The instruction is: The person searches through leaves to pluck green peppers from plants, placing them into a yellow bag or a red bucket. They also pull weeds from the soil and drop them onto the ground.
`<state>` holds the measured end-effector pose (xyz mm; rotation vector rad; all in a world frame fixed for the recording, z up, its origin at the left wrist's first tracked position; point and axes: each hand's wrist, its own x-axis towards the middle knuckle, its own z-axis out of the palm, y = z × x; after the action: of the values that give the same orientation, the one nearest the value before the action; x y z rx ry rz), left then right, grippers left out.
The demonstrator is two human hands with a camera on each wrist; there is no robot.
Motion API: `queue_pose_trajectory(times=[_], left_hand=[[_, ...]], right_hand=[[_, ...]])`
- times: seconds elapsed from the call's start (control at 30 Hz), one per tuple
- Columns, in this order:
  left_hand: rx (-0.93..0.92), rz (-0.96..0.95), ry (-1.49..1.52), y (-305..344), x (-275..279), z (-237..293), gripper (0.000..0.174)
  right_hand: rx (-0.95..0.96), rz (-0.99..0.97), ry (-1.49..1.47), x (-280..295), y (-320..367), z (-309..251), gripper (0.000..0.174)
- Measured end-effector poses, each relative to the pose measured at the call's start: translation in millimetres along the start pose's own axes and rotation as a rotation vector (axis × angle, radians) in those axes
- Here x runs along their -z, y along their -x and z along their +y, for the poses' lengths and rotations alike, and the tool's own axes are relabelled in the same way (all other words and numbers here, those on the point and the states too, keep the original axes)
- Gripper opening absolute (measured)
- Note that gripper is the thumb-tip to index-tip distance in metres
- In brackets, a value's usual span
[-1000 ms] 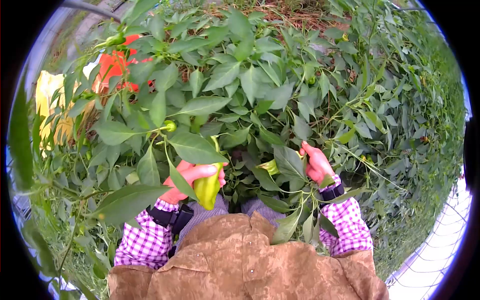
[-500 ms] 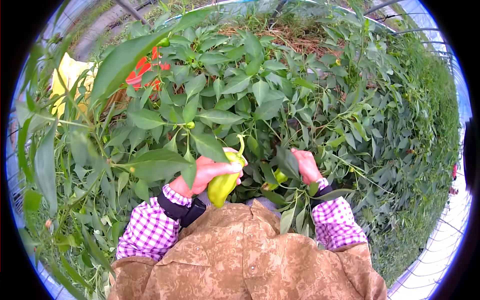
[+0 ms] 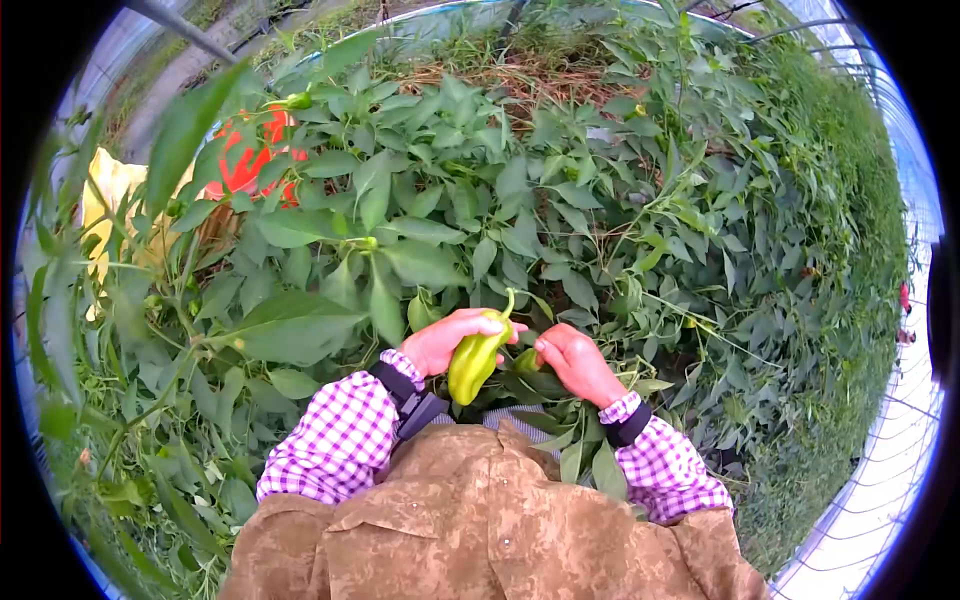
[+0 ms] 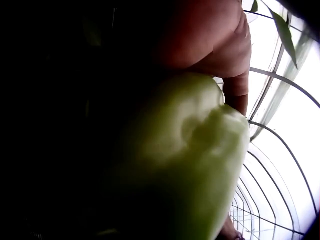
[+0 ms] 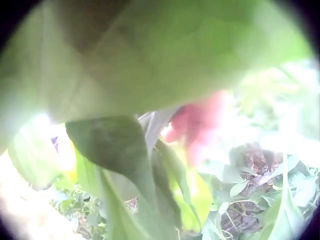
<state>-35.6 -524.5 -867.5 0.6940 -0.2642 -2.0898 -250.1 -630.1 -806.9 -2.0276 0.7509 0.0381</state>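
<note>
A long yellow-green pepper [image 3: 474, 366], its curved stem pointing up, is held between the thumb and fingers of the left hand [image 3: 448, 338]. In the left wrist view the pepper [image 4: 205, 140] looms large below the hand [image 4: 215, 40]. Just right of it, the right hand [image 3: 582, 368] has curled fingers, with thumb and fingertips pinching at the top of a second, greener pepper [image 3: 528, 362] among leaves. The right wrist view shows blurred, overexposed fingers [image 5: 200, 125] above that pepper [image 5: 195, 200]; leaves hide the exact contact.
Dense pepper foliage [image 3: 600, 200] surrounds both hands. Large leaves [image 3: 290, 325] hang close at the left. A yellow item [image 3: 115, 205] and a red item [image 3: 250, 165] lie behind plants at the upper left. Metal hoops [image 3: 800, 28] arch at the upper right.
The left hand has moved right and upward with its pepper. The right hand has come down and left, closing its fingers at the second pepper, so the hands are closer together.
</note>
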Motion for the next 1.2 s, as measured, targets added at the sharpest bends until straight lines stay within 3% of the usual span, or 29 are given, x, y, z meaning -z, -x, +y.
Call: queue_pose_trajectory(times=[0.13, 0.17, 0.23, 0.37, 0.47, 0.53, 0.57, 0.6, 0.67, 0.7, 0.8, 0.83, 0.87, 0.93, 1.0, 1.07, 1.13, 1.2], left_hand=[[-0.106, 0.03, -0.05, 26, -13, 11, 0.04], [-0.176, 0.014, 0.006, 41, -24, 26, 0.041], [-0.299, -0.004, 0.06, 70, -42, 48, 0.047], [-0.501, 0.054, -0.027, 111, -67, 72, 0.055], [-0.621, 0.133, -0.118, 128, -83, 78, 0.055], [-0.696, 0.193, -0.223, 142, -92, 79, 0.056], [-0.735, 0.298, -0.289, 145, -97, 80, 0.058], [-0.785, 0.346, -0.31, 154, -98, 80, 0.058], [-1.029, 0.58, -0.334, 183, -102, 91, 0.06], [-1.138, 0.572, -0.442, 209, -99, 107, 0.062], [-1.521, 0.708, -0.288, 273, -102, 131, 0.05], [-1.682, 0.754, -0.317, 299, -101, 133, 0.049], [-1.862, 0.953, -0.37, 322, -103, 131, 0.046], [-2.229, 1.279, -0.663, 354, -106, 128, 0.036], [-2.469, 1.453, -0.837, 366, -114, 125, 0.036], [-2.553, 1.543, -0.928, 370, -115, 132, 0.037], [-2.594, 1.669, -1.046, 385, -104, 148, 0.044], [-2.429, 2.027, -0.919, 425, -58, 170, 0.049]], right_hand=[[-0.043, 0.288, -0.094, 24, -4, -28, 0.014], [0.143, 0.478, 0.0, 48, -2, -46, 0.012], [0.254, 0.679, 0.098, 84, 7, -81, 0.013], [0.605, 1.128, 0.421, 149, 14, -131, 0.031], [0.816, 1.285, 0.3, 172, -24, -133, 0.025], [0.61, 1.027, 0.531, 193, -68, -113, 0.022], [0.49, 0.953, 0.669, 192, -98, -92, 0.03], [0.524, 0.874, 0.744, 182, -106, -72, 0.04], [0.21, 0.366, 0.62, 173, -96, -79, 0.044], [0.238, 0.262, 0.467, 163, -96, -76, 0.044], [0.268, 0.028, 0.224, 137, -87, -52, 0.041], [0.212, -0.026, 0.252, 129, -80, -46, 0.04], [0.153, -0.078, 0.282, 124, -74, -39, 0.039], [0.127, -0.056, 0.38, 118, -63, -17, 0.037], [0.093, -0.023, 0.346, 117, -55, 12, 0.036], [0.054, -0.022, 0.325, 120, -51, 44, 0.036], [-0.031, -0.071, 0.339, 120, -47, 42, 0.033], [-0.023, -0.048, 0.258, 113, -49, 51, 0.034]])
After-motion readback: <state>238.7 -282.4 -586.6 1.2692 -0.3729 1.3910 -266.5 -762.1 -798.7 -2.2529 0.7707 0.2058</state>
